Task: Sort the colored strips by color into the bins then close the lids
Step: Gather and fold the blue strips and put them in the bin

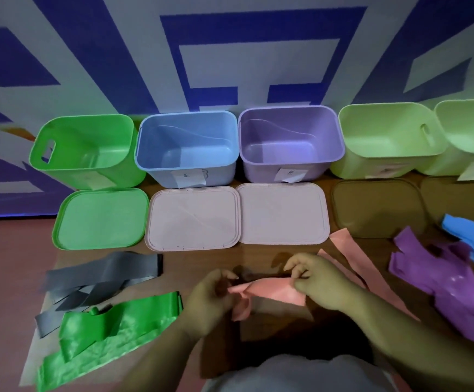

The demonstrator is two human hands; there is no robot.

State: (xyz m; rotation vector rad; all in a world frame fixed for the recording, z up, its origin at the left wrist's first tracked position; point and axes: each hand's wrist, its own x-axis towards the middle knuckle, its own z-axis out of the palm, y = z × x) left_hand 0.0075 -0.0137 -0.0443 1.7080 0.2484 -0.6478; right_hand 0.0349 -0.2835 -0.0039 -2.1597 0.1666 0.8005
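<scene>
A pink strip (269, 291) is stretched between my left hand (211, 295) and my right hand (318, 281), both pinching it low at the table's middle. More pink strips (363, 261) lie to the right of my right hand. Purple strips (453, 281) and a blue strip (468, 233) lie at the far right. Grey strips (102, 278) and green strips (111, 329) lie at the left. Open bins stand in a row behind: green bin (86, 149), blue bin (187, 148), purple bin (289, 142), and two pale green bins (386, 137).
Lids lie flat in front of the bins: a green lid (100, 219), two pale pink lids (193, 219), and two dark brown lids (374, 207). A wall with blue and white shapes rises right behind the bins.
</scene>
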